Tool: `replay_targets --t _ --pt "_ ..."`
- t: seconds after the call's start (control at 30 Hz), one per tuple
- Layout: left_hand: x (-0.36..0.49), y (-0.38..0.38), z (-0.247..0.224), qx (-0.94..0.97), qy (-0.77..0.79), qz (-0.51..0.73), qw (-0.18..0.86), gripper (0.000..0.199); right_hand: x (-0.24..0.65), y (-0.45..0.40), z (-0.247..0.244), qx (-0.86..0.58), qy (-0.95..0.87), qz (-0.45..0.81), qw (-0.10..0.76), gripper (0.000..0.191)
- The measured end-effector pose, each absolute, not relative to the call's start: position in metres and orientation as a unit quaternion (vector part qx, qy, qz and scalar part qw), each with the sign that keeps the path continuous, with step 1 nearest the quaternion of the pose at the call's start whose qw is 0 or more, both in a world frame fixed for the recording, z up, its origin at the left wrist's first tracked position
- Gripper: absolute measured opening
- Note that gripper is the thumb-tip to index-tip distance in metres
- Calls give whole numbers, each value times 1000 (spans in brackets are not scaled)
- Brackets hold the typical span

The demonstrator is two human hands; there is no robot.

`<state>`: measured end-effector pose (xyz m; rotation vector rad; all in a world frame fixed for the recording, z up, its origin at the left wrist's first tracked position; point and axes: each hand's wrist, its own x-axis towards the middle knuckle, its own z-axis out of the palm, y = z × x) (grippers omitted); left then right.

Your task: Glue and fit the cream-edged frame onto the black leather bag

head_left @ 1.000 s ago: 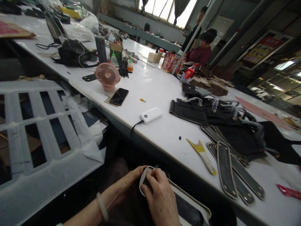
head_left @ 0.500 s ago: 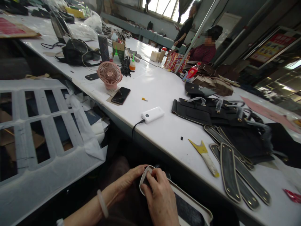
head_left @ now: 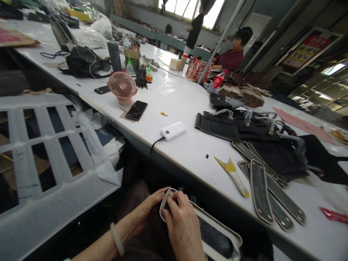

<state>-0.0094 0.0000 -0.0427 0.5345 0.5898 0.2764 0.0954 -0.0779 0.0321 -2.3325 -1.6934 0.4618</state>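
Low in the view, over my lap, lies a long, trough-like black piece with a cream rim, perhaps part of a bag. My left hand grips its narrow rounded end from outside, with the thumb along the rim. Over that same end is my right hand, its thumb and fingers bent and closed on the rim and reaching inside. The right fingertips are partly hidden in the piece, as are the left fingers behind it.
The white table runs beside my lap. On it are a power bank, phone, pink fan, yellow-ended tool, black straps and black bags. A white slatted frame stands left. Two people are across the table.
The whole scene has shifted slightly left in view. Both hands stay at the same end of the piece, the right fingers moving a little. The standing person in the background has changed posture.
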Motion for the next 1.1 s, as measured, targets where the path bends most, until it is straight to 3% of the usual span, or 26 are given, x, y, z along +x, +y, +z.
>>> replay_targets --t 0.3,0.63,0.77,0.97,1.1 --pt "-6 -2 -39 306 324 151 882 53 96 -78 32 -794 -578 138 127 35" --pt "-8 2 -45 535 404 177 720 44 96 -83 28 -808 -507 148 262 43" --pt "-5 5 -45 584 382 177 694 42 99 -86 30 -805 -470 177 315 31" --pt "-1 3 -29 491 358 144 781 44 125 -123 42 -769 -435 183 431 38" --pt "-8 0 -23 320 341 124 875 53 180 -180 46 -844 -310 144 414 45"
